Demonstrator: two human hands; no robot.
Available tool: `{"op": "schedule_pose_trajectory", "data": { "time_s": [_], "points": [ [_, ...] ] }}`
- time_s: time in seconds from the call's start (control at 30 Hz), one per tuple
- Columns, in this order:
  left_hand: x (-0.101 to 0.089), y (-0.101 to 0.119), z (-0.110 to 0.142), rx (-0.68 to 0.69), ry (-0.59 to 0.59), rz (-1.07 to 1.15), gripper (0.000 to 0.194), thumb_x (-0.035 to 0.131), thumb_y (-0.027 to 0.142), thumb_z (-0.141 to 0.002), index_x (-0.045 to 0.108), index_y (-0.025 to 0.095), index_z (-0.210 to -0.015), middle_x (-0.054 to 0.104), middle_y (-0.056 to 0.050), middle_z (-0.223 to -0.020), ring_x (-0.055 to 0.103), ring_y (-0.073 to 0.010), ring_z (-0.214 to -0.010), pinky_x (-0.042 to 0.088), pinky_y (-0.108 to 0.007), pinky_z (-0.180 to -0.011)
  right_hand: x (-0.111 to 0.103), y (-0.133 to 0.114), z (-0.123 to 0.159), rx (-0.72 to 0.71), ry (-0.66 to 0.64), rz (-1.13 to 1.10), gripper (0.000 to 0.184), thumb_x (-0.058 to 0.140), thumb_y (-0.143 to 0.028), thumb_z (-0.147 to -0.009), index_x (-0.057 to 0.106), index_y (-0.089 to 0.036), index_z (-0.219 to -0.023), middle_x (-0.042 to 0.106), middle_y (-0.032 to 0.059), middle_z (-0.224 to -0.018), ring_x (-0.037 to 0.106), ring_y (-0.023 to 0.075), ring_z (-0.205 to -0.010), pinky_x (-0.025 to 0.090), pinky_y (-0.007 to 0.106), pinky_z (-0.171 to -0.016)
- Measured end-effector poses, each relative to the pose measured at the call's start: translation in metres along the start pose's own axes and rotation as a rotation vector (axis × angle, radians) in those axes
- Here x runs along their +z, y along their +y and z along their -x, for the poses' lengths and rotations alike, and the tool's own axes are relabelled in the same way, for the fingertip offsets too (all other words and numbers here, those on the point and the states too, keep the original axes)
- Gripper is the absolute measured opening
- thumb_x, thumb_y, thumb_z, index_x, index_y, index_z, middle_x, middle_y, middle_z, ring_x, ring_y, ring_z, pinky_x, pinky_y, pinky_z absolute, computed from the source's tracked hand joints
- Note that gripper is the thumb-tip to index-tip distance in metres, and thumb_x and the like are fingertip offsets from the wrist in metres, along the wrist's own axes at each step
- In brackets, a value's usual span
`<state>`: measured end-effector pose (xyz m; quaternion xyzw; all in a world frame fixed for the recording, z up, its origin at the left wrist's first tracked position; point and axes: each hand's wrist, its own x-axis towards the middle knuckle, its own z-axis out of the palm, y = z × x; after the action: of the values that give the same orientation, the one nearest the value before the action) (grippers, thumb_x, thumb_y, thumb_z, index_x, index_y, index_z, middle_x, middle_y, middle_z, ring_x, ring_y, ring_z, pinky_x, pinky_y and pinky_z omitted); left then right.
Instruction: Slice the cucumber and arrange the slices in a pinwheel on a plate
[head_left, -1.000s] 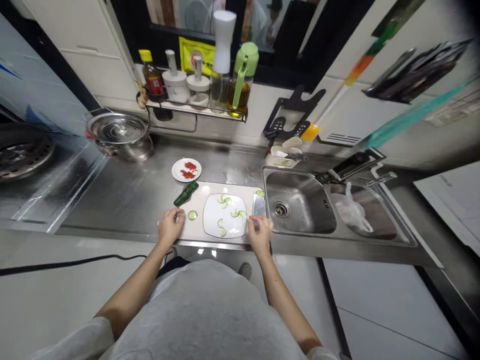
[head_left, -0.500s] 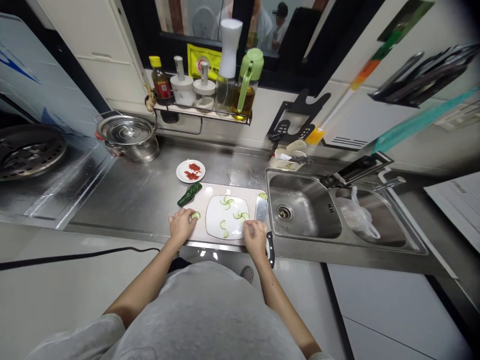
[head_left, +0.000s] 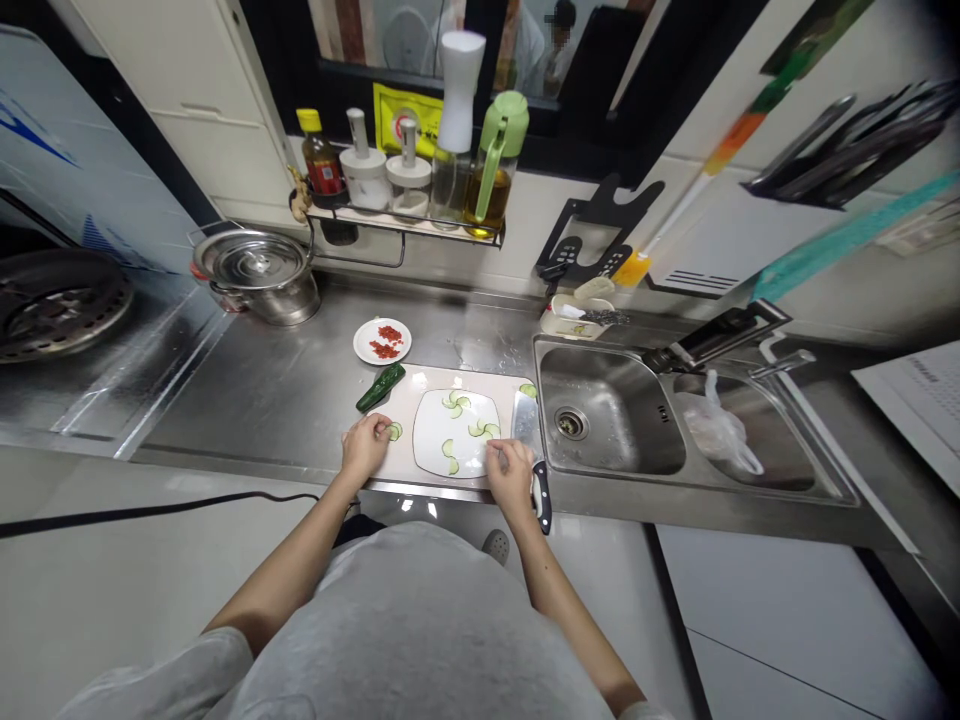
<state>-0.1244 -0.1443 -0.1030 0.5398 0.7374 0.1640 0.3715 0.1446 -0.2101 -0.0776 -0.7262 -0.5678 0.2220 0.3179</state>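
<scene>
A white square plate [head_left: 433, 458] lies on a pale cutting board [head_left: 401, 465], with thin cucumber slices [head_left: 455, 403] fanned out on it in several curved groups. My left hand [head_left: 366, 447] is closed at the board's left side, fingertips at a small pile of cucumber slices [head_left: 394, 431]. Fingers pinched, my right hand [head_left: 511, 472] is over the plate's right edge, beside one slice group; what it pinches is too small to make out. A cleaver [head_left: 526, 420] with a black handle lies to its right. A dark green cucumber piece [head_left: 381, 387] rests at the board's upper left corner.
Behind the board stands a small white plate [head_left: 362, 345] with chopped red bits. A double sink [head_left: 611, 420] is on the right, with a plastic bag [head_left: 716, 430] in its far basin. A lidded steel pot [head_left: 281, 298] stands at left. Seasoning bottles [head_left: 491, 170] line a wall rack.
My left fingertips have drawn back slightly, so more of the cucumber pile shows. My right hand stays almost in place at the plate's edge. The view has shifted slightly.
</scene>
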Motion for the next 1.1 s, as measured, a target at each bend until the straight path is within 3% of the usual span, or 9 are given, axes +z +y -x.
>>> {"op": "schedule_pose_trajectory", "data": {
  "time_s": [0.17, 0.33, 0.5, 0.67, 0.87, 1.0, 1.1],
  "points": [
    [-0.011, 0.016, -0.002, -0.119, -0.144, 0.68, 0.029, 0.074, 0.034, -0.062, 0.064, 0.017, -0.083, 0.061, 0.0, -0.068, 0.055, -0.0125, -0.065, 0.041, -0.025, -0.066, 0.002, -0.022, -0.013, 0.007, -0.055, -0.13, 0.021, 0.05, -0.032, -0.085, 0.068, -0.022, -0.087, 0.065, 0.0064, -0.086, 0.053, 0.0226, -0.091, 0.042, 0.037, -0.083],
    [-0.027, 0.048, 0.007, -0.132, -0.359, 0.927, 0.037, 0.08, 0.035, -0.061, 0.063, 0.015, -0.088, 0.064, -0.001, -0.07, 0.056, -0.01, -0.062, 0.04, -0.022, -0.061, 0.015, -0.057, -0.028, 0.09, -0.257, -0.354, 0.023, 0.055, -0.034, -0.082, 0.068, -0.022, -0.096, 0.067, 0.0052, -0.089, 0.057, 0.0206, -0.089, 0.045, 0.031, -0.071],
    [-0.031, 0.068, 0.018, -0.07, -0.48, 0.939, 0.037, 0.08, 0.032, -0.062, 0.063, 0.016, -0.091, 0.062, 0.001, -0.069, 0.057, -0.0092, -0.064, 0.041, -0.021, -0.064, 0.028, -0.085, -0.035, 0.148, -0.379, -0.54, 0.025, 0.06, -0.034, -0.078, 0.068, -0.02, -0.097, 0.068, 0.0042, -0.091, 0.058, 0.0178, -0.086, 0.045, 0.027, -0.067],
    [-0.028, 0.072, 0.024, -0.042, -0.535, 0.914, 0.037, 0.078, 0.035, -0.064, 0.063, 0.016, -0.093, 0.062, 0.001, -0.071, 0.058, -0.0108, -0.068, 0.044, -0.024, -0.07, 0.03, -0.091, -0.036, 0.194, -0.446, -0.645, 0.019, 0.064, -0.033, -0.075, 0.066, -0.02, -0.089, 0.067, 0.0023, -0.089, 0.059, 0.0157, -0.085, 0.046, 0.028, -0.076],
    [-0.024, 0.071, 0.026, -0.028, -0.498, 0.861, 0.036, 0.077, 0.037, -0.064, 0.064, 0.017, -0.091, 0.059, 0.002, -0.07, 0.055, -0.0095, -0.066, 0.042, -0.023, -0.069, 0.027, -0.087, -0.034, 0.412, -0.608, -0.824, 0.025, 0.067, -0.043, -0.072, 0.062, -0.02, -0.08, 0.062, 0.0002, -0.076, 0.055, 0.0133, -0.071, 0.043, 0.023, -0.059],
    [-0.022, 0.073, 0.03, -0.004, -0.415, 0.773, 0.036, 0.076, 0.043, -0.066, 0.066, 0.017, -0.089, 0.059, 0.001, -0.069, 0.054, -0.01, -0.064, 0.041, -0.022, -0.062, 0.023, -0.088, -0.033, 0.412, -0.577, -0.85, 0.027, 0.069, -0.044, -0.069, 0.06, -0.019, -0.077, 0.058, -0.0013, -0.069, 0.052, 0.0123, -0.066, 0.042, 0.023, -0.058],
    [-0.021, 0.073, 0.032, -0.11, -0.422, 0.751, 0.042, 0.069, 0.053, -0.071, 0.065, 0.016, -0.089, 0.056, 0.002, -0.059, 0.046, -0.0073, -0.049, 0.029, -0.019, -0.047, 0.02, -0.088, -0.034, 0.367, -0.547, -0.828, 0.026, 0.069, -0.044, -0.07, 0.061, -0.02, -0.076, 0.056, -0.0016, -0.068, 0.05, 0.0121, -0.065, 0.041, 0.024, -0.058]
  ]
}}
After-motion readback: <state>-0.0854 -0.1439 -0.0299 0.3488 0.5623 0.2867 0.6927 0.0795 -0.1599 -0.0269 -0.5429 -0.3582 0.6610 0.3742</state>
